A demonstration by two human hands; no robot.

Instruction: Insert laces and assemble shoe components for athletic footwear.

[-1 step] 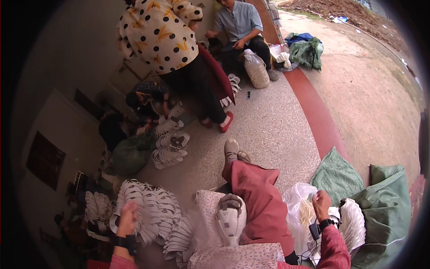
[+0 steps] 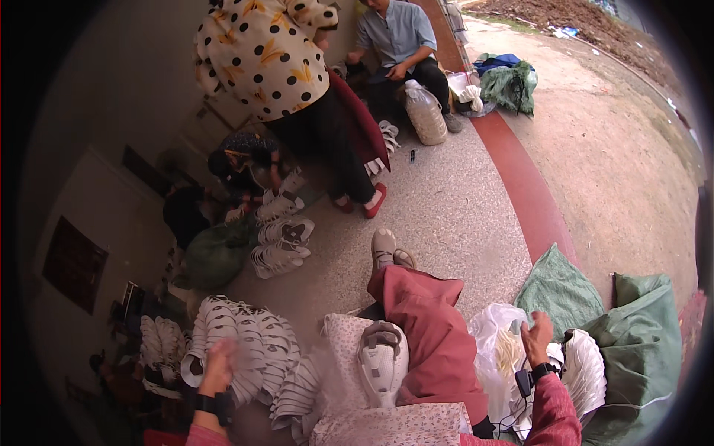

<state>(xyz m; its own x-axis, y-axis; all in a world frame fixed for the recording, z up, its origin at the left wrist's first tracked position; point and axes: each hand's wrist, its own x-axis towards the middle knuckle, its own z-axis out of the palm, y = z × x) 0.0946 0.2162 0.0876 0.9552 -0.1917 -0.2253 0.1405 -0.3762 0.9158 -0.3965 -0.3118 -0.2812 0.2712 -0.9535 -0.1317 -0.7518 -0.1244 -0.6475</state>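
Observation:
On my lap, a white shoe upper with a grey-brown collar lies over a flowered cloth. My left hand is raised beside stacked white shoe uppers; its fingers are smeared, and any hold is unclear. Above a clear plastic bag of pale strips, my right hand has thumb and fingers apart, with nothing visible in them. More nested white uppers stand just right of that wrist.
Green woven sacks slump at my right. A person in a dotted top stands ahead; another in a blue shirt sits beside a big plastic jug. Further uppers line the floor at left, near people bending low.
My left hand has shifted slightly to the right and down. The fingers of my right hand have loosened from a closed shape. The shoe upper on my lap stays in place.

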